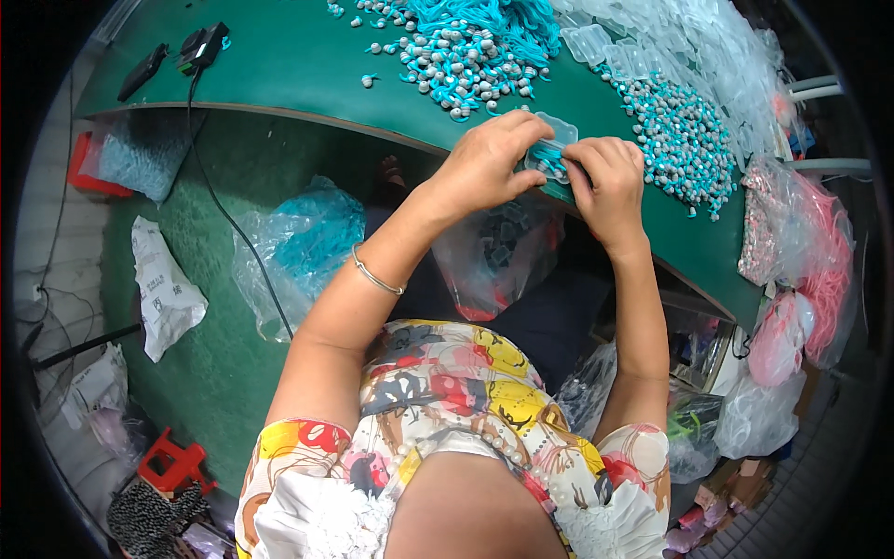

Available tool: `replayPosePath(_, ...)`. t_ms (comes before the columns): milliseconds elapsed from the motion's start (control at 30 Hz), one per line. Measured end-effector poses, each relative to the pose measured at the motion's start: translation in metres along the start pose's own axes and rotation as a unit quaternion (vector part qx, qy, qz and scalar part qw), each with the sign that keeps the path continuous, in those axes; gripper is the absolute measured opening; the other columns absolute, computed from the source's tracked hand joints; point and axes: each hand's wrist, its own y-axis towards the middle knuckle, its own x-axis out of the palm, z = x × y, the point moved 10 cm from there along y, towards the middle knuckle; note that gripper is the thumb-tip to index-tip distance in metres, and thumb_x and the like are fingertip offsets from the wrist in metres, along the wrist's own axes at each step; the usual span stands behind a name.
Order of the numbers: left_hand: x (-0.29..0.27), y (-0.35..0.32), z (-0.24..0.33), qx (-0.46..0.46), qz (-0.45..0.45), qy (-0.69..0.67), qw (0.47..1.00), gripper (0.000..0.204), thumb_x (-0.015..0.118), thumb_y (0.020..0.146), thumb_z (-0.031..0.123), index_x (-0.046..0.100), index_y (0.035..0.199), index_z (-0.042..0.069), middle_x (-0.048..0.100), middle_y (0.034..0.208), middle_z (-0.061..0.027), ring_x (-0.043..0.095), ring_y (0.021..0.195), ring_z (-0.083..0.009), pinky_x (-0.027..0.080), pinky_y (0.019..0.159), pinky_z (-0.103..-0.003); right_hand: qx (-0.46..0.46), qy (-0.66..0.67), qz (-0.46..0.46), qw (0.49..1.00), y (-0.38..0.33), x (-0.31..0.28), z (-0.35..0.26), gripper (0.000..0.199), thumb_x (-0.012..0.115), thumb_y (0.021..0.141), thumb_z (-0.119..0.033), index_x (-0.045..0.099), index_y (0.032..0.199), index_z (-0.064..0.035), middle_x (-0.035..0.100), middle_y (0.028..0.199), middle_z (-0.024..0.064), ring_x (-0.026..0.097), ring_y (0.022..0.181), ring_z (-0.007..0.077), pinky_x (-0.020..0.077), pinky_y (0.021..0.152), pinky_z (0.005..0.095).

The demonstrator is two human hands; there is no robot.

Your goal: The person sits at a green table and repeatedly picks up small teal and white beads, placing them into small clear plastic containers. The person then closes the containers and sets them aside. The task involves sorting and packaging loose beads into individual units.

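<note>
At the table's near edge, my left hand [489, 160] grips a small clear plastic case [557, 130] between its thumb and fingers. The case's lid is raised, and turquoise cord pieces lie inside. My right hand [607, 184] is closed at the case's right side, thumb and fingers pinching its rim or the cords there; the fingers hide which. Just beyond my left hand lies a heap of grey-and-white striped beads [470, 70] on turquoise cords [507, 23]. Right of my right hand spreads a second heap of striped beads with short turquoise ends [678, 140].
Many clear cases [684, 42] are piled at the table's [307, 56] far right. Black devices [202, 48] with a hanging cable sit at the far left. Bags of pink cords [824, 270] hang at the right edge. A turquoise-filled bag [312, 238] and a red stool [174, 463] are on the floor.
</note>
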Motion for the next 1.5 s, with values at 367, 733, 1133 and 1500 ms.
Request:
replayPosePath(367,-0.003,-0.003,0.006,0.043,0.022,0.014,0.999,0.036,0.082,0.071,0.010,0.068,0.103,0.002,0.063,0.114,-0.0127,0.064,0.097,-0.0315,0.054,0.080,-0.038,0.104,0.056,-0.059,0.991,0.007,0.009,0.040,0.020,0.064,0.089,-0.013,0.068,0.108,-0.0078,0.067,0.096,0.0080,0.063,0.091,0.0280,0.0456,0.079,0.0415)
replayPosePath(733,-0.005,-0.002,0.010,0.026,0.023,0.014,0.999,0.053,0.082,0.070,0.008,0.060,0.119,0.006,0.060,0.117,-0.0143,0.063,0.093,-0.0319,0.053,0.077,-0.039,0.126,0.179,-0.041,0.975,0.011,0.014,0.045,0.020,0.074,0.081,-0.003,0.067,0.100,-0.0002,0.065,0.092,0.0124,0.063,0.073,0.0241,0.0516,0.067,0.0323)
replayPosePath(1133,-0.001,-0.002,0.004,0.009,0.011,0.033,0.999,0.070,0.083,0.068,0.009,0.052,0.131,0.005,0.055,0.125,-0.0197,0.060,0.108,-0.0398,0.051,0.089,-0.044,0.143,0.246,0.026,0.958,-0.009,-0.004,0.045,0.015,0.068,0.084,0.000,0.069,0.099,-0.0001,0.068,0.093,0.0127,0.066,0.084,0.0257,0.0524,0.074,0.0334)
replayPosePath(1500,-0.002,0.000,0.003,0.001,0.017,0.033,0.999,0.071,0.084,0.067,0.010,0.052,0.130,0.004,0.056,0.122,-0.0193,0.061,0.100,-0.0384,0.052,0.085,-0.043,0.061,0.059,0.027,0.996,-0.028,-0.001,0.009,0.018,0.068,0.080,-0.002,0.070,0.098,-0.0076,0.066,0.094,0.0073,0.062,0.089,0.0275,0.0442,0.080,0.0386)
